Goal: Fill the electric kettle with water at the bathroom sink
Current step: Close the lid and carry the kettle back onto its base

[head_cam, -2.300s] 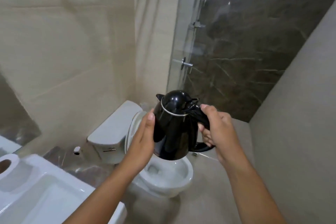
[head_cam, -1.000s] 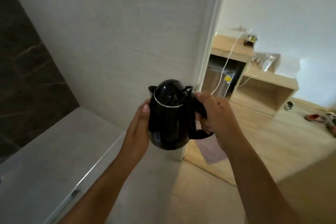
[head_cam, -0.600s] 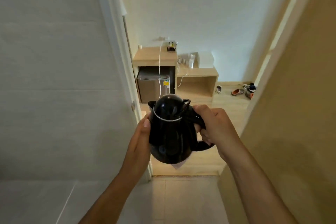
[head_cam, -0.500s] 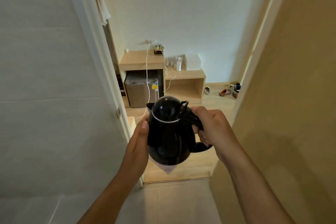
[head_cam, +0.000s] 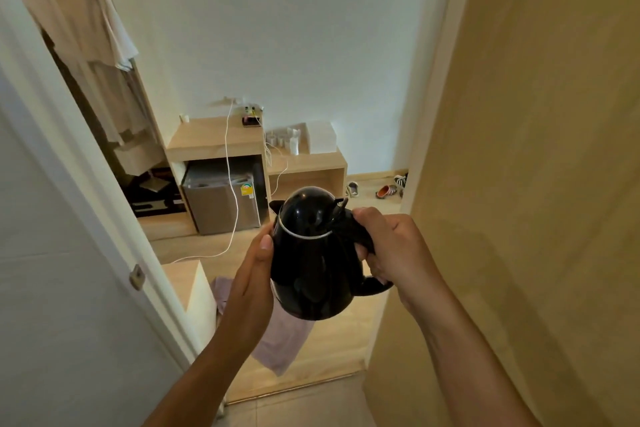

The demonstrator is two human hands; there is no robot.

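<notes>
A glossy black electric kettle (head_cam: pixel 311 263) with a closed domed lid and a thin silver band hangs upright in front of me at chest height. My right hand (head_cam: pixel 394 250) is closed around its handle on the right side. My left hand (head_cam: pixel 252 284) presses flat against the kettle's left wall, thumb up near the silver band. The sink is out of view. I face an open doorway into a room.
The white door frame (head_cam: pixel 104 218) stands at my left and a beige door (head_cam: pixel 519 184) at my right. A pale cloth (head_cam: pixel 280 343) lies on the wooden floor past the threshold. Beyond are a wooden cabinet (head_cam: pixel 214 142) with a small fridge (head_cam: pixel 221 198), a white cable, hanging clothes (head_cam: pixel 90 35) and shoes (head_cam: pixel 388 189).
My view has swung from the toilet and shower round to the doorway, and the room has drawn nearer. Both hands have kept the same hold on the kettle.
</notes>
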